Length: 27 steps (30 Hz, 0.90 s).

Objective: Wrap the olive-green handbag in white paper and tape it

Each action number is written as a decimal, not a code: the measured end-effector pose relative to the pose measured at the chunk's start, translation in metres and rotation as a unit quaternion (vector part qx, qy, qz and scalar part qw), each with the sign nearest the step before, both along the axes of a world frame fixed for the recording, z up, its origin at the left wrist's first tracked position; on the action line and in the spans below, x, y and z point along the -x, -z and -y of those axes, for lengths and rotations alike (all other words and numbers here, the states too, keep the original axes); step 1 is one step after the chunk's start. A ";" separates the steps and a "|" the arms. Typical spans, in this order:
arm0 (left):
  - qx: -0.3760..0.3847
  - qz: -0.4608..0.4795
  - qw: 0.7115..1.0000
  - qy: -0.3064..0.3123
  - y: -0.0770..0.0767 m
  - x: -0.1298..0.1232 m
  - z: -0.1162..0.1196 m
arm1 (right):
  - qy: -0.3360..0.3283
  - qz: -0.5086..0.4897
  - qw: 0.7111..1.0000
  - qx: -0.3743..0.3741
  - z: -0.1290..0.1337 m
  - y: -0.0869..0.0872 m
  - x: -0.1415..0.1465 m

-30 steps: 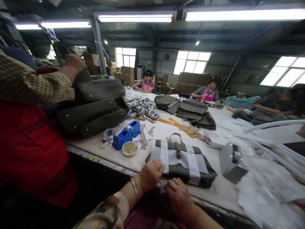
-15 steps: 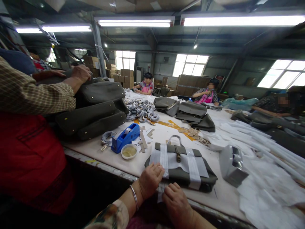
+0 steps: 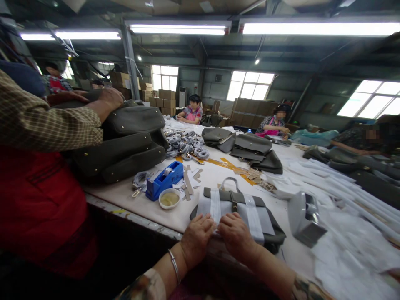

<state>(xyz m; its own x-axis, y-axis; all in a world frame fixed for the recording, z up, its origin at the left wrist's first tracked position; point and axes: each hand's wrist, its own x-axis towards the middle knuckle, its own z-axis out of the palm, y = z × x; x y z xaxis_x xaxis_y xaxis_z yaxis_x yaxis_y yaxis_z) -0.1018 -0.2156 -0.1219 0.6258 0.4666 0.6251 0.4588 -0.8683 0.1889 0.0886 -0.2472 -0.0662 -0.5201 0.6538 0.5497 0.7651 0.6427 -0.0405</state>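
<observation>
A dark grey-green handbag (image 3: 278, 227) lies near the table's front edge, with white sheet across its flap, two pale strips over it, a metal clasp (image 3: 234, 206) and a wrapped handle (image 3: 230, 180). My left hand (image 3: 199, 234) rests its fingers flat on the bag's lower left side. Close beside it, my right hand (image 3: 236, 233) bends its fingers over the bag's lower edge, next to the left pale strip (image 3: 215, 204). Both thumbs are mostly hidden, as is the strip's lower end.
A blue tape dispenser (image 3: 164, 181) and a bowl (image 3: 169, 199) stand to the left, a grey dispenser (image 3: 304, 218) to the right. Stacked bags (image 3: 125, 156) and a co-worker's checked sleeve (image 3: 46, 112) are at left. Bundled straps (image 3: 186, 143) lie farther back.
My right hand has moved up from below the table edge, where it was at the strip's hanging end, onto the bag's edge. My left hand has barely shifted.
</observation>
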 end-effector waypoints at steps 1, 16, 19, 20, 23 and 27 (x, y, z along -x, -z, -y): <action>0.031 0.006 1.000 0.002 -0.006 0.001 0.003 | -0.001 0.004 1.000 0.018 -0.006 -0.002 -0.001; 0.135 0.158 0.973 -0.098 -0.004 -0.024 0.006 | 0.094 -0.127 0.944 0.288 -0.038 0.007 -0.002; 0.109 0.179 0.971 -0.116 -0.002 -0.030 0.008 | 0.104 -0.149 0.943 0.277 -0.039 0.013 -0.002; 0.102 0.186 0.970 -0.121 -0.001 -0.032 0.008 | 0.109 -0.155 0.944 0.271 -0.039 0.015 -0.002; 0.093 0.205 0.964 -0.143 -0.001 -0.036 0.009 | 0.128 -0.171 0.944 0.250 -0.037 0.020 -0.001; 0.102 0.219 0.955 -0.171 -0.001 -0.039 0.010 | 0.155 -0.183 0.943 0.229 -0.036 0.025 0.002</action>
